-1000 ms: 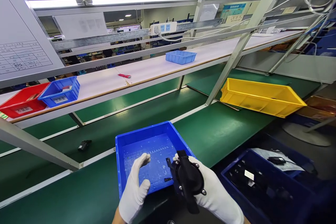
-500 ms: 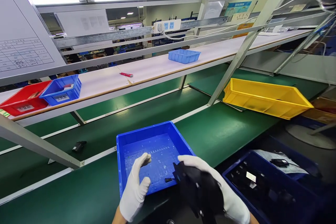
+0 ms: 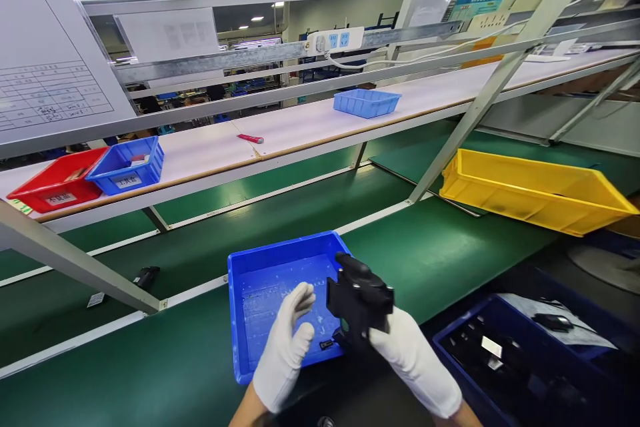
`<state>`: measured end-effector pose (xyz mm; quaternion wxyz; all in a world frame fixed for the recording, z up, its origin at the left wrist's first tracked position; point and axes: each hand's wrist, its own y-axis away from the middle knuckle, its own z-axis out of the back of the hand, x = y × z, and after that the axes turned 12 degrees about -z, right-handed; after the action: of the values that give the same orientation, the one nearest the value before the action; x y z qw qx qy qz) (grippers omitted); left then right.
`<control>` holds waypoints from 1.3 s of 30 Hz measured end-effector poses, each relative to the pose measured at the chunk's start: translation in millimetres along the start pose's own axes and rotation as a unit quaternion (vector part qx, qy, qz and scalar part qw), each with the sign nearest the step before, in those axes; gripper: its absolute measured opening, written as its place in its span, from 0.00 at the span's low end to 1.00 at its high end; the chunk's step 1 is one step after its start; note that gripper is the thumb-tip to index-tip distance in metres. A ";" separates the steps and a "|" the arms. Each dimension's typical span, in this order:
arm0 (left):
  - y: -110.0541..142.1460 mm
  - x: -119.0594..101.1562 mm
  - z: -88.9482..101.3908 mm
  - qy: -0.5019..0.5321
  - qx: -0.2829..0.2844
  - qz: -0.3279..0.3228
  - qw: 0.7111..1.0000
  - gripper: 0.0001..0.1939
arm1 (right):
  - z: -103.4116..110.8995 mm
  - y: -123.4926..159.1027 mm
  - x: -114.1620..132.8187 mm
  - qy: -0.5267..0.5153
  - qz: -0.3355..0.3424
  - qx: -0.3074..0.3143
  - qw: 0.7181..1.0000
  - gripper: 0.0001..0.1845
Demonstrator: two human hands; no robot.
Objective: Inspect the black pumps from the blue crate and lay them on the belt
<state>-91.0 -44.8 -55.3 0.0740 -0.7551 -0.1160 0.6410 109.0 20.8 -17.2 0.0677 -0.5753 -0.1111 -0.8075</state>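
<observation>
My right hand, in a white glove, is closed on a black plastic device with a blocky body and a rounded top piece. The device is held up over the right side of a blue tray. My left hand, also gloved in white, is above the tray's near left part with fingers apart and nothing in them. A small black part lies in the tray near its front edge, between my hands. The lower end of the device is hard to make out against the dark background.
A yellow bin stands on the green bench at right. Below it, a dark blue crate holds black items. On the shelf sit a red bin, blue bins and a red cutter. A slanted metal post rises at right.
The black device has turned in my right hand and risen, so its body shows more clearly. My left hand has moved slightly right and remains open. The view has shifted a little.
</observation>
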 end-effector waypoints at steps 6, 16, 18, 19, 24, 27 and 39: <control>-16.7 1.7 -31.6 0.275 -0.008 0.105 0.956 0.49 | -20.4 11.1 9.1 0.112 -0.011 -0.002 0.994 0.25; -35.1 -18.9 -31.9 0.256 0.037 0.094 0.961 0.49 | -7.8 5.8 50.4 0.002 0.011 0.101 0.995 0.26; -41.4 -31.2 -30.5 0.218 0.055 0.084 0.971 0.51 | -4.9 1.9 66.9 0.019 0.012 0.092 0.996 0.25; -47.1 -35.4 -28.8 0.205 0.064 0.080 0.973 0.52 | -2.8 0.1 74.8 0.029 0.011 0.076 0.997 0.26; -103.8 -14.4 -25.7 0.173 0.136 0.100 0.970 0.62 | 23.0 -3.4 112.2 -0.058 0.015 0.058 0.997 0.24; -128.3 27.8 -38.5 0.157 0.198 0.155 0.955 0.57 | 45.0 -5.6 143.0 -0.186 0.006 0.030 0.982 0.27; -87.9 71.1 37.9 -0.035 0.291 0.216 0.931 0.28 | 123.7 -78.8 89.0 -0.240 -0.008 -0.107 0.965 0.26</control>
<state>-124.7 57.6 -106.4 0.1463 -0.6841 0.2388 0.6734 174.1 130.4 97.5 -0.0296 -0.7553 -0.0421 -0.6534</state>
